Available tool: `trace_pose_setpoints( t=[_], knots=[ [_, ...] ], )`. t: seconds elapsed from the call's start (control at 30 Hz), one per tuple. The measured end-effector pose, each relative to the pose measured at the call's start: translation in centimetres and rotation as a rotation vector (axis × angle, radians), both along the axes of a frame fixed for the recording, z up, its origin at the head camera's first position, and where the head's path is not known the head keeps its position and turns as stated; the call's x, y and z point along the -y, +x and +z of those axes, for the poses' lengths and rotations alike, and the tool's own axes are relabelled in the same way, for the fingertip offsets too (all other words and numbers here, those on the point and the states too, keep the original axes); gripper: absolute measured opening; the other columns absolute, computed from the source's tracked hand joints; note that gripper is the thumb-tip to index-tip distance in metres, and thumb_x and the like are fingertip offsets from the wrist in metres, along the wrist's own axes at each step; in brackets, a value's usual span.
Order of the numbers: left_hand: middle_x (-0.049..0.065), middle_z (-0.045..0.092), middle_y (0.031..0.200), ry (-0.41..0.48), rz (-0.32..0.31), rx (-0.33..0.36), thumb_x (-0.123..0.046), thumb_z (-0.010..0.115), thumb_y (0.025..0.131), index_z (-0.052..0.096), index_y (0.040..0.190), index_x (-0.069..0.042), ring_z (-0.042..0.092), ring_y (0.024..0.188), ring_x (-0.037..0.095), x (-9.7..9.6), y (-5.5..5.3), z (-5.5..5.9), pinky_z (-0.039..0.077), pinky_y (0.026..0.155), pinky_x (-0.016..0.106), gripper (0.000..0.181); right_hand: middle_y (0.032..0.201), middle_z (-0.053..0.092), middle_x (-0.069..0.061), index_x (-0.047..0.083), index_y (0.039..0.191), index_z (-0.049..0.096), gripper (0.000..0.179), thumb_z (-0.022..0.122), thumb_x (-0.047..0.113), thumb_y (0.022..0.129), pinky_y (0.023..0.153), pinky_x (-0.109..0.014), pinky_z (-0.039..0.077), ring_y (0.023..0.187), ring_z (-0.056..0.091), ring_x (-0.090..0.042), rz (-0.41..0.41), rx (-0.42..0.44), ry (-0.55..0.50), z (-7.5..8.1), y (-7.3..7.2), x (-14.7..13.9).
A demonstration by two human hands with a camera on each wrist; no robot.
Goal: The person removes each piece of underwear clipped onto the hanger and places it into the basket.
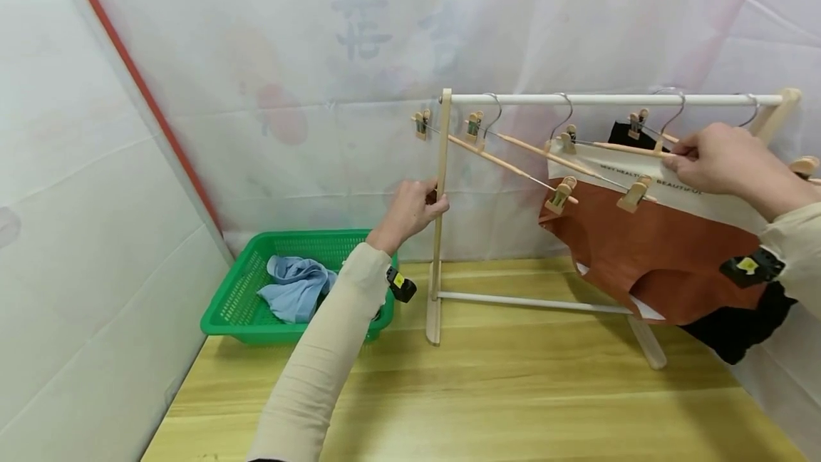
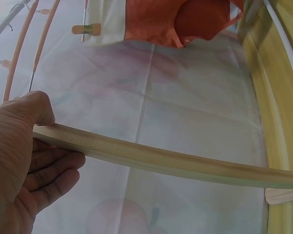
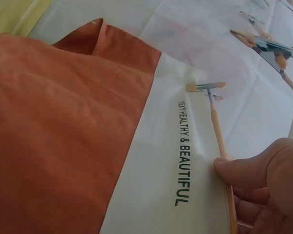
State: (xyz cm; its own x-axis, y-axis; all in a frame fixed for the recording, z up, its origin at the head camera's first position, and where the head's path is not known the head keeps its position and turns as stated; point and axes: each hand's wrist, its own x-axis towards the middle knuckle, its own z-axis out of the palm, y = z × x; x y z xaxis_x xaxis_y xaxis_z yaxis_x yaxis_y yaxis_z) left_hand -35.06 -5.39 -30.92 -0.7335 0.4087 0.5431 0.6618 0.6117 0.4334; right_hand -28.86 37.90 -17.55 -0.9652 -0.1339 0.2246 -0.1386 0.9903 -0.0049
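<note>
My left hand [image 1: 408, 211] grips the left wooden post [image 1: 440, 162] of a small clothes rack; in the left wrist view the thumb lies over the post [image 2: 151, 155] and the fingers curl beneath. My right hand [image 1: 727, 162] pinches the bar of a clip hanger [image 1: 631, 150], just above a pair of rust-orange underpants [image 1: 667, 255]. Their cream waistband [image 3: 161, 161] carries printed lettering and hangs from the hanger's clip [image 3: 205, 87]. Two more clip hangers, a near one [image 1: 507, 162] and another [image 1: 558, 155], hang at the rack's left with nothing clipped on them.
A green plastic basket [image 1: 221, 305] stands on the wooden table [image 1: 410, 405] at the left, with light blue cloth [image 1: 298, 287] inside. A black garment [image 1: 737, 326] hangs behind the orange one. The rack's white rail [image 1: 616, 100] runs across the top, before a pale curtain.
</note>
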Motion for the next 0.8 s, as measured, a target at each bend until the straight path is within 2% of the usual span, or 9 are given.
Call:
trace_pose_setpoints(
  t=[0.13,0.27,0.37,0.5,0.63,0.8],
  knots=[
    [0.009,0.075,0.077,-0.001,-0.01,0.018,-0.017,0.057,0.101,0.067,0.085,-0.008,0.062,0.06,0.012,0.0,0.0,-0.1,0.046,0.056,0.019,0.021,0.079,0.071,-0.019,-0.004,0.098,0.072,0.032,0.056,0.023,0.1,0.057,-0.039,0.041,0.069,0.06,-0.028,-0.007,-0.058,-0.007,0.4,0.3,-0.2],
    [0.009,0.073,0.075,0.001,0.002,0.033,-0.017,0.057,0.101,0.065,0.084,-0.008,0.058,0.058,0.014,0.2,0.1,-0.2,0.044,0.056,0.02,0.02,0.066,0.067,-0.009,0.001,0.09,0.074,0.03,0.057,0.023,0.1,0.057,-0.035,0.035,0.063,0.053,-0.022,-0.011,-0.103,-0.016,0.9,0.5,0.0],
    [0.009,0.074,0.076,0.0,0.008,0.025,-0.017,0.057,0.101,0.065,0.085,-0.008,0.059,0.06,0.014,0.3,0.0,-0.2,0.046,0.057,0.02,0.02,0.06,0.062,-0.004,0.0,0.088,0.074,0.032,0.055,0.022,0.1,0.056,-0.034,0.034,0.06,0.048,-0.021,-0.017,-0.129,-0.032,1.2,0.8,0.1],
    [0.008,0.076,0.08,-0.009,0.003,0.021,-0.018,0.056,0.102,0.067,0.087,-0.008,0.065,0.064,0.014,0.3,0.0,-0.2,0.05,0.059,0.021,0.021,0.06,0.062,-0.006,-0.004,0.088,0.072,0.031,0.055,0.019,0.1,0.053,-0.033,0.034,0.058,0.047,-0.021,-0.023,-0.154,-0.038,1.4,1.6,0.1],
    [0.009,0.075,0.079,-0.002,0.002,0.029,-0.017,0.057,0.101,0.066,0.086,-0.008,0.064,0.063,0.015,0.5,0.1,-0.2,0.049,0.058,0.021,0.02,0.06,0.065,-0.006,-0.004,0.09,0.073,0.034,0.055,0.022,0.101,0.053,-0.033,0.036,0.056,0.049,-0.019,-0.039,-0.149,-0.021,1.0,2.2,-0.2],
    [0.009,0.075,0.079,0.007,0.002,0.037,-0.017,0.057,0.101,0.067,0.087,-0.008,0.062,0.062,0.014,0.7,0.2,-0.2,0.048,0.058,0.021,0.02,0.074,0.072,-0.022,-0.012,0.103,0.072,0.043,0.057,0.029,0.101,0.052,-0.037,0.043,0.056,0.057,-0.022,-0.069,-0.115,-0.027,-0.5,3.4,-0.9]
  ],
)
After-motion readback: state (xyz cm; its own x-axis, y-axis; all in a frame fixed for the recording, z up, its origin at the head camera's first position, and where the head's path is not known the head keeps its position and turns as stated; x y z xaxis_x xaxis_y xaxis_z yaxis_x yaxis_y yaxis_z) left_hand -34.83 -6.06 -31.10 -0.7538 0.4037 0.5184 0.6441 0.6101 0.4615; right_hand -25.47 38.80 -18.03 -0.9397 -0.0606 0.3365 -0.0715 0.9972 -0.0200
